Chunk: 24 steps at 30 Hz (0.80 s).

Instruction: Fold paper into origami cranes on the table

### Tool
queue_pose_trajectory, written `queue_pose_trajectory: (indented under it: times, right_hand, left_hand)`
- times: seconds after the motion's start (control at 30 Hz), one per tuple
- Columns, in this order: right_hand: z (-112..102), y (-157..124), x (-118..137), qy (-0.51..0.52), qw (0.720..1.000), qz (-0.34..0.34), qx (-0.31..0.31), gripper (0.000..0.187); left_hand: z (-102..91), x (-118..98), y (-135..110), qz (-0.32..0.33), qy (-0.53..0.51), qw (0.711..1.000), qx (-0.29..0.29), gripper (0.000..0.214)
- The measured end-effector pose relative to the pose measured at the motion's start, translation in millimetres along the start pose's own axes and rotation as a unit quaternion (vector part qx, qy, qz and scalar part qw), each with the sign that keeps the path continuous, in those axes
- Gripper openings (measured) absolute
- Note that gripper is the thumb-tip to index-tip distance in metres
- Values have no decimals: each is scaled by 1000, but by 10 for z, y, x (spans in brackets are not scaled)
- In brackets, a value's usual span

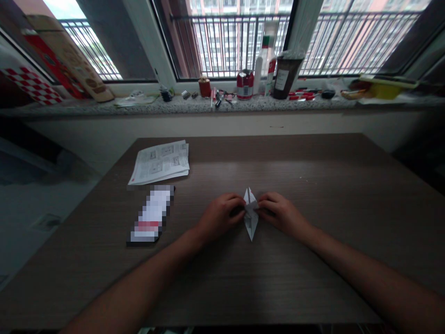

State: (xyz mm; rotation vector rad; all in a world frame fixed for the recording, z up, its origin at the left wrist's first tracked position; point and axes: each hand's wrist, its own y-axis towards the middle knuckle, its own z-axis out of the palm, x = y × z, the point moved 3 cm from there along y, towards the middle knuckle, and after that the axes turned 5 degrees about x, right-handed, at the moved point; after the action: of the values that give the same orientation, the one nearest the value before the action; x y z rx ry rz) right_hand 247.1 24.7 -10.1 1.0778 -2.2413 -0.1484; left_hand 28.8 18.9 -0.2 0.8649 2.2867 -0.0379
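Note:
A small piece of folded paper (251, 218), white and diamond-shaped with pointed ends, is on the brown table (313, 167) in front of me. Its long axis runs away from me. My left hand (222, 213) pinches its left edge between thumb and fingers. From the other side, my right hand (281, 212) pinches the right edge near the middle. The fingertips cover parts of both edges. A phone (151, 215) with a blurred-out screen lies left of my left hand.
Printed sheets (162, 161) lie at the table's back left, beyond the phone. Along the granite windowsill (139, 109) stand a red can (245, 85), a dark cup (285, 76), a bottle (263, 65) and small tools. A tall cardboard box (66, 55) leans at the left.

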Motion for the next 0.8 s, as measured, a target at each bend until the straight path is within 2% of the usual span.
queue_pose_trajectory:
  times: [0.13,0.3,0.53,0.8]
  right_hand:
    - [4,-5,40,-41,999,-5,8,8]
    - [-9,-23,115,-102,994,-21,25,13]
    - [-29,-57,164,-108,992,-40,46,21]
    - [-26,-89,144,-158,985,-54,42,23]
  left_hand:
    - [-7,0,-7,-1,30,1000,0,11]
    - [1,-25,-24,8,75,997,11,14]
    - [-10,-35,-37,13,101,995,18,16]
    - [-41,-72,-68,55,108,992,47,16]
